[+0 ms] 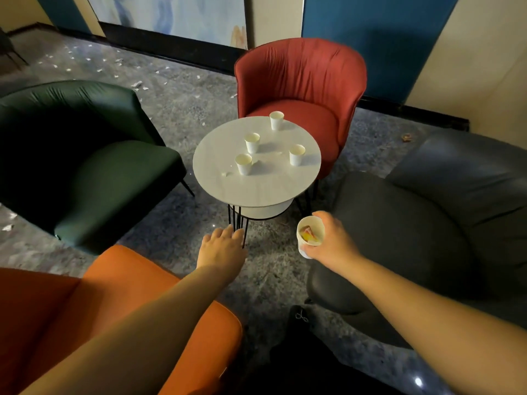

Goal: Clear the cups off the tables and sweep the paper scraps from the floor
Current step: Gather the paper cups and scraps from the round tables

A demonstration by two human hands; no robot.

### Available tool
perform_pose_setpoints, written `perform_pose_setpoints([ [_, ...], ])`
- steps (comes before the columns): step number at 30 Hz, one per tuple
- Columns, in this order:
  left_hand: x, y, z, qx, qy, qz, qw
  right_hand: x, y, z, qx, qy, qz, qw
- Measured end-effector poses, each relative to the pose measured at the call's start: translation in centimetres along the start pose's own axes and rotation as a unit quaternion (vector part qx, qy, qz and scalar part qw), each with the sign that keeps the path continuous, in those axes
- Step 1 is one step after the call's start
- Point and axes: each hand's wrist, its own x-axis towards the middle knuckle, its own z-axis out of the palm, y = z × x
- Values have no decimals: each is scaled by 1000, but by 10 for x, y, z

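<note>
The right hand (332, 238) is gripping a paper cup (309, 238) holding colourful scraps; the left hand (221, 246) is reaching out, fingers relaxed. Four white paper cups (252, 142) are standing on the round bench (256, 183).

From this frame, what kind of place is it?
Probably a lounge or waiting area. Upholstered armchairs, such as the red chair and green chair, ring a small round table holding paper cups, and a large painting hangs on the panelled wall.
</note>
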Motion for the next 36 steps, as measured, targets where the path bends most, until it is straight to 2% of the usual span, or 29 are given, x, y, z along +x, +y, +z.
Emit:
perform_pose_setpoints([
  [10,144,-11,-38,4,-2,-50,999,176,-11,-20,-23,-53,-30,998],
  [20,218,-51,-37,24,-39,-81,996,263,-16,-6,-18,-90,-32,995],
  [36,399,-116,-28,14,-73,33,997,386,-33,43,23,-18,56,998],
])
